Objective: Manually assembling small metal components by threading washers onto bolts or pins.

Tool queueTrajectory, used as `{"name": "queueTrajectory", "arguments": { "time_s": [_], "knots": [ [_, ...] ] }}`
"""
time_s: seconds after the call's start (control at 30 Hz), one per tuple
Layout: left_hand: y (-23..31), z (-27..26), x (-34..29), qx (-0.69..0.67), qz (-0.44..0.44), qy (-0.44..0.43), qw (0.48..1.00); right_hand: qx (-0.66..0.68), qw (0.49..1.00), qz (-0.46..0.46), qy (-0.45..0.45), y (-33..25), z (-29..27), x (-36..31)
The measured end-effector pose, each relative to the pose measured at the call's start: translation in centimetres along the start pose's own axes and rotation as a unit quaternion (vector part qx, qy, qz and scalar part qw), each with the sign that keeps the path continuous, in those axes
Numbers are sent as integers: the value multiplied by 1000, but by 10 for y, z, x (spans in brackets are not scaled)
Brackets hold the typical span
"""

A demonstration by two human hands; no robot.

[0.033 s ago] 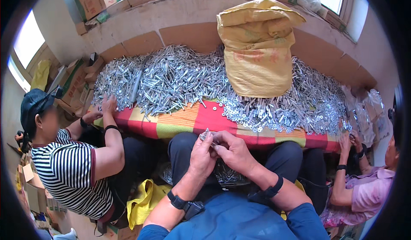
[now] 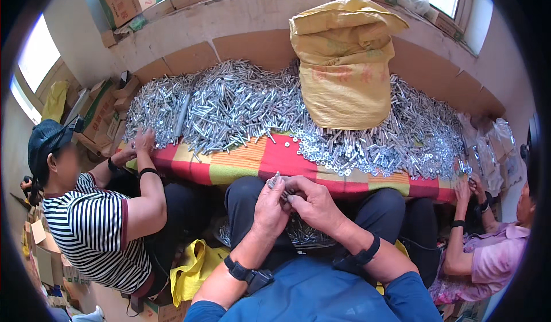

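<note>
Above my lap, near the blanket's front edge, my two hands meet with fingers closed. Between the thumb and fingers of my left hand (image 2: 270,212) are small silvery metal fasteners (image 2: 273,182), mostly covered by the fingers. The curled fingers of my right hand (image 2: 315,205) press against the left fingertips; what they pinch is hidden. Beyond them, a heap of metal studs (image 2: 241,104) covers the back of the checkered blanket (image 2: 235,164). Loose washers (image 2: 327,156) lie along the heap's front right edge.
A yellow woven sack (image 2: 344,92) stands on the heap. A grey tube (image 2: 183,115) lies in it at left. One co-worker in a striped shirt (image 2: 94,224) handles parts at left, another in a pink shirt (image 2: 488,259) at right. Below my hands sits a container of fasteners (image 2: 307,233).
My hands stay in place; the right thumb and fingers have shifted slightly against the left fingertips. The left co-worker's hands have moved a little.
</note>
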State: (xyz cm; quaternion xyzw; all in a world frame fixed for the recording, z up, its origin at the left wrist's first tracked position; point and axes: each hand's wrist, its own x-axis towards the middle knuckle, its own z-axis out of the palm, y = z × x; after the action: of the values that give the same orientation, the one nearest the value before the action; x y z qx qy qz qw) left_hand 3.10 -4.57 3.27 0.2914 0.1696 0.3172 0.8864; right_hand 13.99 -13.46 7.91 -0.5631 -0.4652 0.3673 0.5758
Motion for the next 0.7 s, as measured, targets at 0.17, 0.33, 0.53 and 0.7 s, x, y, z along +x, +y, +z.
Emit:
{"name": "queueTrajectory", "arguments": {
  "time_s": [0.17, 0.33, 0.53, 0.7],
  "knots": [
    [-7, 3, -9, 12, -20, -2, 1000, -112, 990, -85, -2, -3, -6, -19],
    [-14, 15, -19, 4, -34, -46, 998, -185, 970, -155, -2, -14, -20, -37],
    [-15, 24, -31, 127, -74, -24, 989, -176, 979, -68, 72, -37, -48, -53],
    [-19, 23, -39, 257, -90, -89, 958, -185, 979, -82, 37, -24, -72, -44]
  ]
}}
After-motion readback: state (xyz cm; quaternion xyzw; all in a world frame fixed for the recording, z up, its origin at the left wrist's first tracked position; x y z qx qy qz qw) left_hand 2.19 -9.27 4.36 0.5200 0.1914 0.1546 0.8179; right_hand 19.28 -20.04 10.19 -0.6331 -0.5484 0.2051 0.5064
